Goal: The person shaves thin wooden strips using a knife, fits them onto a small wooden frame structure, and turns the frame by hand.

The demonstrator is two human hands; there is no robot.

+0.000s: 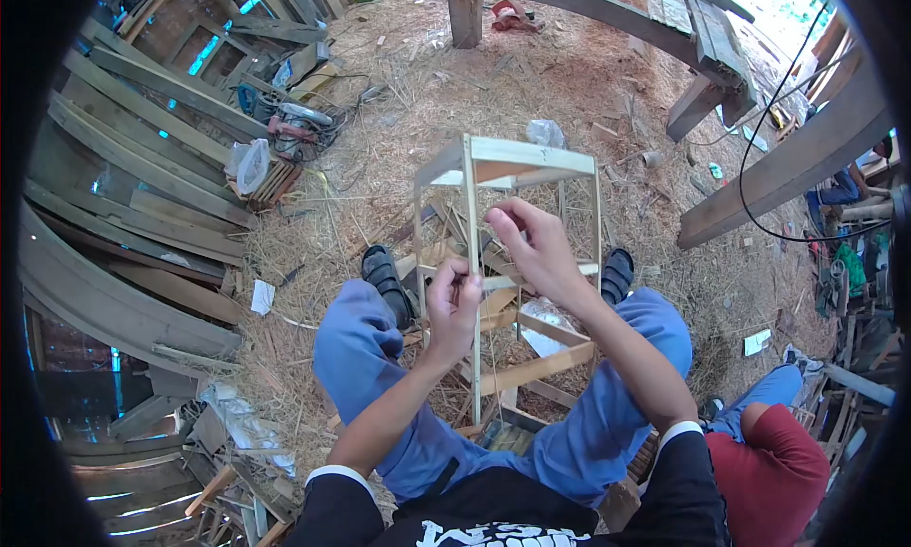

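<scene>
Above straw-littered ground [427,106] beside planks [142,164], left fingers [446,275] and right fingers [533,215] curl nearly closed at a wooden frame [533,153], grips unclear.

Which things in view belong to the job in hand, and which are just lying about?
Apparently in the job:
wooden frame, standing upright
left hand, at its near post
right hand, raised beside that post

Seemingly just lying about:
power tool, left of the frame
white plastic bag, near that tool
white scrap on the ground
</scene>
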